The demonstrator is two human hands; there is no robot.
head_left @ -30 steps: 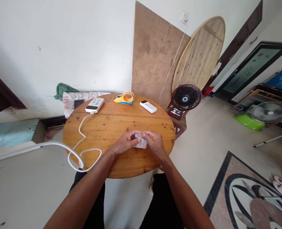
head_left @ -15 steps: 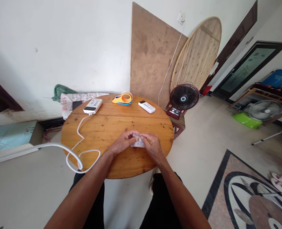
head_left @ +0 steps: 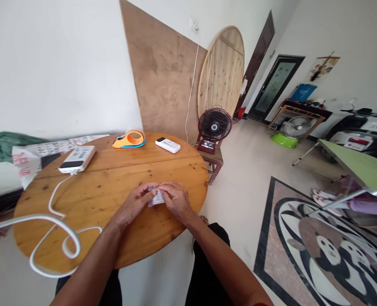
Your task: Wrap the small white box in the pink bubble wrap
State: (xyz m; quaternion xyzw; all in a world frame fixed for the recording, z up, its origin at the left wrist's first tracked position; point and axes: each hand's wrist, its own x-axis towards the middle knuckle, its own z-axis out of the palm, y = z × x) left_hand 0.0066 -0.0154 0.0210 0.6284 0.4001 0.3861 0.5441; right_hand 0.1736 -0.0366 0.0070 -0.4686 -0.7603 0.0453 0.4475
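A small whitish packet with a see-through, bubbly-looking wrap (head_left: 157, 198) is between my hands above the round wooden table (head_left: 111, 182). My left hand (head_left: 139, 200) grips its left side, thumb lying along the top. From the right, my right hand (head_left: 177, 199) pinches its upper right edge. The fingers of both hands cover much of the packet, and what lies inside it I cannot make out.
On the table are an orange tape dispenser (head_left: 131, 139), a white power bank (head_left: 168, 145) and a larger one (head_left: 77, 159) with a white cable (head_left: 52, 199). A fan (head_left: 214, 127) stands on a stool (head_left: 214, 158) beyond the right edge. A green-topped table (head_left: 357, 163) is far right.
The view has swung to the right, bringing a scooter and a green-topped table into sight. Both hands still hold the packet, with only slight finger movement.
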